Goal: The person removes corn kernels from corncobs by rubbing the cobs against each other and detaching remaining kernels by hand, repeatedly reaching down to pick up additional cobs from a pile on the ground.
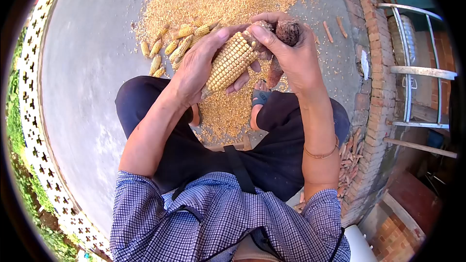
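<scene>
A yellow ear of corn (232, 63) is held tilted in front of me, with my left hand (196, 65) closed around its left side. Most of its visible kernels are in place, and its upper end is ragged. My right hand (297, 56) is closed on a stripped corncob (287, 32), whose dark, rough end shows above the palm. The right thumb presses near the top of the ear, where the two hands meet. Below that palm a reddish cob part (274, 72) sticks out; whether it belongs to the same cob I cannot tell.
Loose kernels (213, 0) spread over the concrete floor (92, 63) ahead and between my feet. Several unshelled ears (180, 48) lie at the left of the pile. Stripped cobs (350, 160) are heaped by the brick edging (381, 97) at right, near a metal railing (422, 71).
</scene>
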Demonstrator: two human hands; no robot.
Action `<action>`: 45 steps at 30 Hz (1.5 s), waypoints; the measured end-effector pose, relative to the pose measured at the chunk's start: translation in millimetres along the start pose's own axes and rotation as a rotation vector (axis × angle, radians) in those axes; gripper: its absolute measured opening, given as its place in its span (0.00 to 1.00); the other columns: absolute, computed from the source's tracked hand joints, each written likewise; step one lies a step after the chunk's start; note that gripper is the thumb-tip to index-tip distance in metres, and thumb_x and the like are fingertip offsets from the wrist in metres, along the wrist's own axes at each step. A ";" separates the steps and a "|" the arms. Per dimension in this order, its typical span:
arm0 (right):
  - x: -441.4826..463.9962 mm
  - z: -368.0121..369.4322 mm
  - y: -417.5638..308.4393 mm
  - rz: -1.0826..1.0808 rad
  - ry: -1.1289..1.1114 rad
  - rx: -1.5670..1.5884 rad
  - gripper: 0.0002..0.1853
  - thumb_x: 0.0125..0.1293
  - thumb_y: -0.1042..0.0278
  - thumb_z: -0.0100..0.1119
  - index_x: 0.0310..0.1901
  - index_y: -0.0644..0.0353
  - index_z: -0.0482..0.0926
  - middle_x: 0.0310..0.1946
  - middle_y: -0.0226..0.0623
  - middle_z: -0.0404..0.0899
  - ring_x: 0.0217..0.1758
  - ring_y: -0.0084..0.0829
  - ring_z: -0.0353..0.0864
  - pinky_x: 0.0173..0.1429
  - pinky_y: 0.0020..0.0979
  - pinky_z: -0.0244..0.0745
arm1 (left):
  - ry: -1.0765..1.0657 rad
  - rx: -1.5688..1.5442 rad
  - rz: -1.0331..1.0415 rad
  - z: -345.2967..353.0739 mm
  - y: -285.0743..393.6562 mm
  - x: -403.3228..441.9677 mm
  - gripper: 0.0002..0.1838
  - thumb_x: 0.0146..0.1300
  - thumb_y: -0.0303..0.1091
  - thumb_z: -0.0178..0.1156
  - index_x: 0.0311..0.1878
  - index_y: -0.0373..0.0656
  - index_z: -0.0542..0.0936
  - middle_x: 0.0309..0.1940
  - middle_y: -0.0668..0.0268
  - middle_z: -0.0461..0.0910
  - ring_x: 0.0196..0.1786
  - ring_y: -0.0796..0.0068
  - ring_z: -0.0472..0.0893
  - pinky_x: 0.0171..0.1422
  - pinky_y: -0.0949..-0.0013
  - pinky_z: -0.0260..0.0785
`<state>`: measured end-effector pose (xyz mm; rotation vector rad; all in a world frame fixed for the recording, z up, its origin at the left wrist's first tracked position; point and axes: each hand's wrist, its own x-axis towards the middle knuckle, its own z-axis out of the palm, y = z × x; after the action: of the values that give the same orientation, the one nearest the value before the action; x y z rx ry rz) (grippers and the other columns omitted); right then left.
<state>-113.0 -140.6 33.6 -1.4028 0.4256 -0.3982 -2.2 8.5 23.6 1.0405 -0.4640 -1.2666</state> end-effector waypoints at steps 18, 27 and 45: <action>-5.9 15.4 15.3 0.227 0.056 0.446 0.08 0.67 0.67 0.64 0.41 0.63 0.79 0.34 0.38 0.84 0.36 0.31 0.86 0.37 0.27 0.82 | 0.225 0.059 0.358 -25.0 5.5 -0.4 0.27 0.71 0.47 0.57 0.63 0.33 0.71 0.57 0.55 0.78 0.61 0.65 0.77 0.67 0.57 0.68; -2.6 15.5 12.3 0.112 -0.055 -0.011 0.09 0.66 0.70 0.64 0.44 0.64 0.80 0.38 0.37 0.85 0.36 0.24 0.83 0.37 0.24 0.80 | 0.185 0.255 0.323 -21.0 14.9 -9.8 0.25 0.71 0.45 0.58 0.59 0.34 0.72 0.46 0.55 0.81 0.45 0.72 0.83 0.45 0.70 0.78; -6.2 30.7 8.4 -0.220 0.101 -0.041 0.19 0.63 0.69 0.69 0.53 0.67 0.78 0.40 0.36 0.81 0.41 0.18 0.80 0.41 0.20 0.78 | 0.317 0.862 0.455 -11.1 6.9 -16.4 0.25 0.60 0.29 0.69 0.57 0.32 0.71 0.44 0.63 0.79 0.47 0.77 0.79 0.51 0.72 0.73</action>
<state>-102.5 -110.2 29.2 -1.4786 0.3635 -0.6444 5.4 27.5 27.9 1.6948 -0.9748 -0.4521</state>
